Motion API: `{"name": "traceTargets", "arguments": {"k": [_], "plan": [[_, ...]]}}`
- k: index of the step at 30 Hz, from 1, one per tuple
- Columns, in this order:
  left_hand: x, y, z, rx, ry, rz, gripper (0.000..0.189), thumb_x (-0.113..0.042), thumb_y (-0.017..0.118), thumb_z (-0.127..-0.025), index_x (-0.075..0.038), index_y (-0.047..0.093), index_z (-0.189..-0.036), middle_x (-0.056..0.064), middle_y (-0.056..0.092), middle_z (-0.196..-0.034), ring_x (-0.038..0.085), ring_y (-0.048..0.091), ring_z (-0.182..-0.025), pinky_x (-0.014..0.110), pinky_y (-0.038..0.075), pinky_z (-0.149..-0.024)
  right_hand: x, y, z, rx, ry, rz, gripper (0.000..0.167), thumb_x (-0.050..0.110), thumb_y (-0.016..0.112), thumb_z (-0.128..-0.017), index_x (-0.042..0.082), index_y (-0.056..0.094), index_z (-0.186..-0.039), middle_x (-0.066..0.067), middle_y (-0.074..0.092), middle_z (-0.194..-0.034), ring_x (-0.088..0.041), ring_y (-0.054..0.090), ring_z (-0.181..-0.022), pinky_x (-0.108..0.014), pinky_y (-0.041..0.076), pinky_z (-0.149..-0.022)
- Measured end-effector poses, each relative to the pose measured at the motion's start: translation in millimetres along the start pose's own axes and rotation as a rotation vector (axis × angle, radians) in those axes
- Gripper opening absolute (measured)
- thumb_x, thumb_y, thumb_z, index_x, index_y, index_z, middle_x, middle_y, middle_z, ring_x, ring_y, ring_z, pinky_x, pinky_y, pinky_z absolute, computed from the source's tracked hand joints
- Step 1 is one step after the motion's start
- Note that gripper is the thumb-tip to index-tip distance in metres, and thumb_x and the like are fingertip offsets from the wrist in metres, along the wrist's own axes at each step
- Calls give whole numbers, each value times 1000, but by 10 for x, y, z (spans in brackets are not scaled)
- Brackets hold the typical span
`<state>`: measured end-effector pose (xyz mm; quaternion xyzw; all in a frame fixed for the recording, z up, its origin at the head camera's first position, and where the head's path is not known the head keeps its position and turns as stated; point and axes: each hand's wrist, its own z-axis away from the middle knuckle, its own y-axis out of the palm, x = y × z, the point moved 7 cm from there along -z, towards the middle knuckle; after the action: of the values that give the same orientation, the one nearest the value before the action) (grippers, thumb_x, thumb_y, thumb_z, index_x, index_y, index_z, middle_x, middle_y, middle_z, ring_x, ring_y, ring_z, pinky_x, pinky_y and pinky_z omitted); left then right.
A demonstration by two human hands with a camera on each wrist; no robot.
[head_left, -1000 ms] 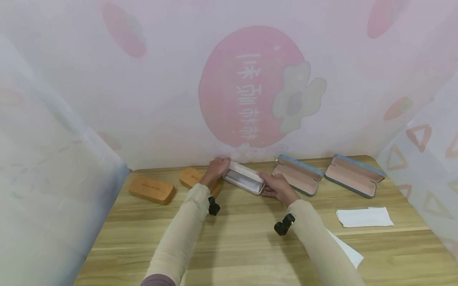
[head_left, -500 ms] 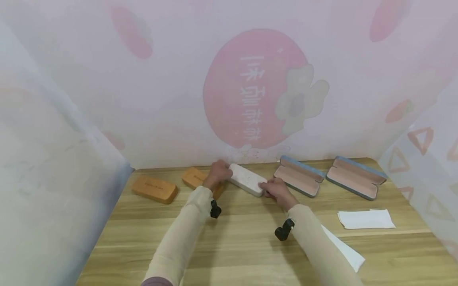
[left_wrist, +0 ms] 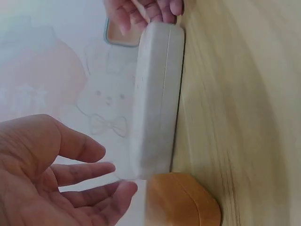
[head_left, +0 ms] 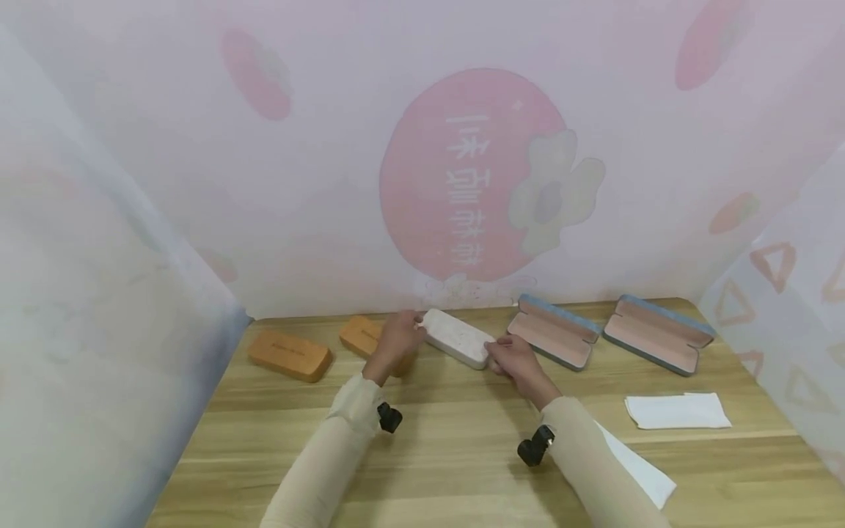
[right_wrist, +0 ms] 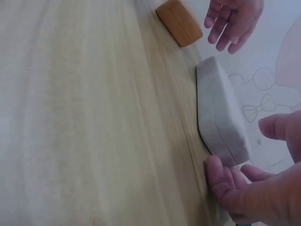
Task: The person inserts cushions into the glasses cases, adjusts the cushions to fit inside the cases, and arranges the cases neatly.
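Note:
A white glasses case (head_left: 458,338), lid down, lies at the back of the wooden table between the two hands. My left hand (head_left: 396,339) is just off its left end; in the left wrist view its loosely bent fingers (left_wrist: 89,174) hold nothing. At the other end is my right hand (head_left: 520,363). The right wrist view has its fingertips (right_wrist: 215,165) by the case's lower corner, perhaps touching it, while the thumb (right_wrist: 277,126) stands away. An orange glasses case (head_left: 359,334), also closed, is partly hidden behind my left hand.
Another closed orange case (head_left: 289,355) lies farther left. Two blue cases with pink linings, one beside my right hand (head_left: 551,339) and one farther right (head_left: 650,343), have raised lids. A white cloth (head_left: 678,411) lies at the right; a second cloth (head_left: 640,469) is partly under my right forearm. Walls border the table.
The white case's lid, raised a second ago, has come down. My left hand has let go of the case's end, and my right hand's grip has loosened.

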<state>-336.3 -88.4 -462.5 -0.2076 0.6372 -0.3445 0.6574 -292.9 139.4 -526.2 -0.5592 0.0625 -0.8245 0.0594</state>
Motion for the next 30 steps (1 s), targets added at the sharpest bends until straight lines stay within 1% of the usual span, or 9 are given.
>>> {"name": "traceTargets", "arguments": {"k": [2, 4, 6, 8, 14, 18, 23, 26, 30], "plan": [[-58, 32, 89, 3, 42, -13, 35, -13, 56, -100, 5, 63, -130, 21, 63, -134, 34, 63, -118, 48, 53, -99, -12, -19, 31, 3, -10, 0, 61, 23, 59, -101, -9, 35, -147, -6, 53, -93, -7, 43, -58, -26, 47, -67], [-132, 78, 181, 20, 92, -17, 33, -12, 57, -100, 5, 65, -127, 22, 66, -130, 36, 63, -120, 50, 53, -98, -11, -45, 77, -2, -23, 8, 60, 23, 60, -100, -9, 37, -146, -11, 57, -106, -7, 46, -60, -26, 51, -67], [-204, 138, 270, 45, 129, -26, 32, -13, 57, -100, 4, 66, -125, 20, 68, -125, 35, 65, -116, 49, 55, -95, 1, -71, 137, -2, -34, 7, 58, 22, 60, -100, -8, 39, -144, -17, 56, -121, -10, 51, -65, -27, 53, -69], [-278, 204, 345, 66, 175, -43, 30, -13, 57, -100, 4, 68, -122, 19, 71, -120, 33, 67, -111, 47, 56, -92, 25, -96, 203, -2, -47, 5, 55, 22, 60, -100, -7, 41, -143, -22, 55, -129, -13, 55, -74, -28, 54, -72], [-398, 453, 551, 139, 267, -47, 26, -10, 57, -99, 4, 70, -117, 17, 73, -112, 28, 69, -103, 43, 58, -86, 56, -141, 427, 19, -84, 54, 51, 21, 56, -102, -4, 43, -144, -24, 53, -135, -28, 59, -108, -35, 57, -84], [-396, 618, 653, 186, 272, -26, 25, -9, 58, -100, 3, 70, -117, 15, 73, -112, 26, 69, -102, 40, 58, -86, 32, -177, 537, 28, -106, 85, 49, 21, 56, -102, -4, 45, -143, -22, 55, -132, -31, 58, -113, -37, 58, -87], [-408, 780, 716, 216, 285, -12, 23, -9, 59, -100, 2, 71, -116, 13, 74, -113, 25, 70, -102, 36, 58, -86, 7, -258, 639, 21, -150, 136, 47, 22, 55, -102, -3, 48, -141, -24, 58, -132, -30, 63, -106, -36, 58, -83], [-424, 863, 742, 230, 286, -20, 23, -11, 59, -100, 0, 72, -116, 11, 74, -115, 23, 70, -105, 33, 57, -88, -21, -301, 707, 32, -153, 143, 45, 21, 53, -103, -3, 49, -140, -24, 59, -131, -29, 63, -103, -36, 58, -83], [-464, 936, 774, 233, 298, -20, 24, -11, 60, -100, -1, 72, -117, 11, 74, -117, 23, 70, -106, 31, 57, -88, -61, -388, 794, 46, -138, 141, 45, 22, 52, -104, -3, 49, -141, -24, 59, -131, -30, 62, -108, -37, 58, -86]]}}
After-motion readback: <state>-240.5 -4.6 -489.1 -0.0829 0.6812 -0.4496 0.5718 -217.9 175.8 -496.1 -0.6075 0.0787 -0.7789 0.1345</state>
